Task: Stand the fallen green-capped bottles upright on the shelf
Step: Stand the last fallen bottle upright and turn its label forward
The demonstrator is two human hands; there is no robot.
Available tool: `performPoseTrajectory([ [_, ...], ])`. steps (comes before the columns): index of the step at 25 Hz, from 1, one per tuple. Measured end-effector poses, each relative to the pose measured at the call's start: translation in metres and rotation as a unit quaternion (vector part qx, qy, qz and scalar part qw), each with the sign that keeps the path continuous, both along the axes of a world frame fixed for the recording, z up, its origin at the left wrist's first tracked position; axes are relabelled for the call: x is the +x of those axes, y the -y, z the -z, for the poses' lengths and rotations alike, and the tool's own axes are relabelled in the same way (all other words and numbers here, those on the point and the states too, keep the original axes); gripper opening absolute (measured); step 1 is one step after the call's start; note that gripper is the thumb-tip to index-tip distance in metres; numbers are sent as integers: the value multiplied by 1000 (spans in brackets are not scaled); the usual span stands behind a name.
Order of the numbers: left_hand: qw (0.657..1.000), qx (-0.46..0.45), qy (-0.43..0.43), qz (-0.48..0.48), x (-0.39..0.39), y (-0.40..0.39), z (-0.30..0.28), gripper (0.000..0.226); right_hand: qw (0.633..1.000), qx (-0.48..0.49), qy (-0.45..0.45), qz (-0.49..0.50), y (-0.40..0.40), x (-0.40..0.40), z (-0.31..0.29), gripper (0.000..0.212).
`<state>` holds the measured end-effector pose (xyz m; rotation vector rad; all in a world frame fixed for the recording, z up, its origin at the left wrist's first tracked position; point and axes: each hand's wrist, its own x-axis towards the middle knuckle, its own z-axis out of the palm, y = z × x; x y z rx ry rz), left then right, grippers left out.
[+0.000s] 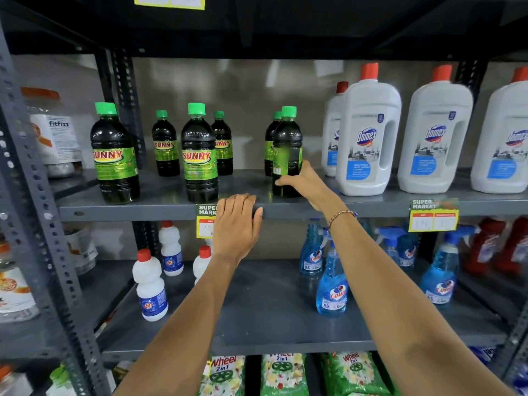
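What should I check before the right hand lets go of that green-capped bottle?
1. Held bottle upright on the shelf: ok.
2. Right hand gripping low on it: ok.
3. Label facing front like the other two front bottles: not ok, turned sideways.
4. Base fully behind the shelf edge: ok.
5. Left hand resting on the shelf edge, clear of the bottles: ok.
6. Any green-capped bottle lying down: none visible; behind the front row, cannot tell.

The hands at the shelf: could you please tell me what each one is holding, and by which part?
The right hand grips the front right green-capped bottle around its lower body. The left hand holds nothing; it rests on the shelf edge.
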<state>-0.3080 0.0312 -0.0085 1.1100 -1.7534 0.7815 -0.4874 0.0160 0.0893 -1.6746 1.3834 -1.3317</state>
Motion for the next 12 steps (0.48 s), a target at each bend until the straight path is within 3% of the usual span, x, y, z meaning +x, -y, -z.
performPoseTrajectory([
  [3, 1000, -3, -4, 4, 0, 1, 0, 33, 1000, -2, 6, -7, -1, -2, 1, 73],
  [6, 1000, -5, -12, 3, -2, 0, -1, 33, 999, -28, -28, 2, 3, -2, 5, 92],
  [10, 1000, 5, -13, 3, -3, -2, -2, 35, 1000, -8, -9, -5, -5, -1, -1, 80],
  [12, 1000, 6, -11, 3, -2, -3, -1, 35, 1000, -18, -12, 19, -4, -2, 2, 85],
])
